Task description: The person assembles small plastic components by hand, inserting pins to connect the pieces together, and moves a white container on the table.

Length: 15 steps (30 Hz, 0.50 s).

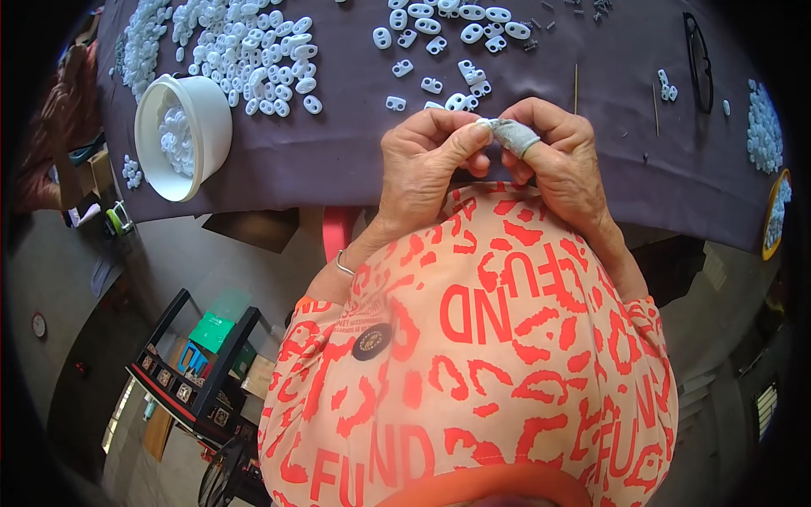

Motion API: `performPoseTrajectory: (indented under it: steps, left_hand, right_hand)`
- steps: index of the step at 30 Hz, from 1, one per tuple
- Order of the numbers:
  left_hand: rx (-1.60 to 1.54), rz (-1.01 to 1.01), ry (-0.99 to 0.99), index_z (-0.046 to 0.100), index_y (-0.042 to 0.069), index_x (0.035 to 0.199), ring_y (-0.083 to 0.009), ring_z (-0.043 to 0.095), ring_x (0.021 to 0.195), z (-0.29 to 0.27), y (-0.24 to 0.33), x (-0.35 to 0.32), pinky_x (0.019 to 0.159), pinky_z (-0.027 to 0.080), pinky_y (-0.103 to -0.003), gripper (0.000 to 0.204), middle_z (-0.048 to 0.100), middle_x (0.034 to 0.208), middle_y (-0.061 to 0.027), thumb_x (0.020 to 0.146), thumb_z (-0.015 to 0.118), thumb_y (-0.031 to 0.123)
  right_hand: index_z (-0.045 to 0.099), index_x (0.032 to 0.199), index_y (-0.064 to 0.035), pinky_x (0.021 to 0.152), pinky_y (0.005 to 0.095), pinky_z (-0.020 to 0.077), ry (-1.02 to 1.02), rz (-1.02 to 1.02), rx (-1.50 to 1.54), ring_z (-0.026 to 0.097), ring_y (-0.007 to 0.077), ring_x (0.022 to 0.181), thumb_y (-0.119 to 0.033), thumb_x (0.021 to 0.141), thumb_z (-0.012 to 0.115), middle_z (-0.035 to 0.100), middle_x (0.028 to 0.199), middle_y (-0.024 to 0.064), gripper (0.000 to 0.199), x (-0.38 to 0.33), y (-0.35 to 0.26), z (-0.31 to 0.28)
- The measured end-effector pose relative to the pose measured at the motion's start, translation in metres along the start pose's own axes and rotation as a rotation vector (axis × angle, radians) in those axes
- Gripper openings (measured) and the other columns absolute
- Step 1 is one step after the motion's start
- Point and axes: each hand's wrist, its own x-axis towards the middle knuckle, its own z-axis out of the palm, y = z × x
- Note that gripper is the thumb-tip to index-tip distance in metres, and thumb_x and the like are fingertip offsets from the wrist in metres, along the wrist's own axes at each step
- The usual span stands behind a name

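Note:
My left hand (422,165) and my right hand (564,152) meet at the table's near edge, fingertips together. Between them is a small white plastic piece (485,122), mostly hidden by the fingers. The left thumb and forefinger pinch it from one side. On the other side, the right thumb, wrapped in a greyish cloth cover (514,135), presses against it with the fingers curled in. Just beyond the hands lie several loose white two-hole cord stoppers (432,85), some with parts fitted in them.
A white tub (221,127) of white parts stands at the left, beside a large heap of oval pieces (253,51). Small metal springs (530,45) lie at the far side. Rightward are thin sticks (655,110), black glasses (694,63), a white heap (764,127) and a yellow-rimmed bowl (767,245).

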Motion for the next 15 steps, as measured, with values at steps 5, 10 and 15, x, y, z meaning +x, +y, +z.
performPoseTrajectory:
  steps: [5, 10, 15]
  left_hand:
    - [-0.012, 0.006, 0.012, 0.059, -0.001, 0.088, -0.0082, 0.059, 0.062, 0.0008, 0.0011, -0.0003, 0.054, 0.049, -0.019, 0.013, 0.062, 0.077, -0.0069, 0.081, 0.064, 0.008]
    - [-0.090, -0.005, -0.029, 0.058, -0.001, 0.089, -0.0109, 0.061, 0.067, -0.0032, 0.0043, 0.0011, 0.055, 0.051, -0.020, 0.013, 0.062, 0.079, -0.0086, 0.082, 0.062, 0.009]
    - [-0.246, -0.059, -0.090, 0.055, 0.001, 0.092, -0.0140, 0.063, 0.072, -0.0063, 0.0048, 0.0027, 0.057, 0.053, -0.021, 0.013, 0.062, 0.084, -0.0105, 0.082, 0.060, 0.008]
  right_hand:
    - [0.058, 0.089, 0.0000, 0.047, 0.0163, 0.0408, 0.040, -0.054, -0.104, 0.049, 0.0016, 0.056, -0.010, 0.085, 0.056, 0.057, 0.070, -0.0016, 0.011, -0.0010, -0.0058, 0.0047]
    - [0.057, 0.094, -0.0005, 0.054, 0.0153, 0.0418, -0.029, -0.283, -0.289, 0.052, 0.0019, 0.066, -0.009, 0.085, 0.055, 0.058, 0.078, -0.0012, 0.012, 0.0008, -0.0023, 0.0035]
    - [0.055, 0.097, -0.0013, 0.057, 0.0158, 0.0420, -0.015, -0.393, -0.316, 0.052, 0.0026, 0.071, -0.007, 0.085, 0.055, 0.058, 0.081, -0.0011, 0.013, -0.0011, -0.0007, 0.0051]
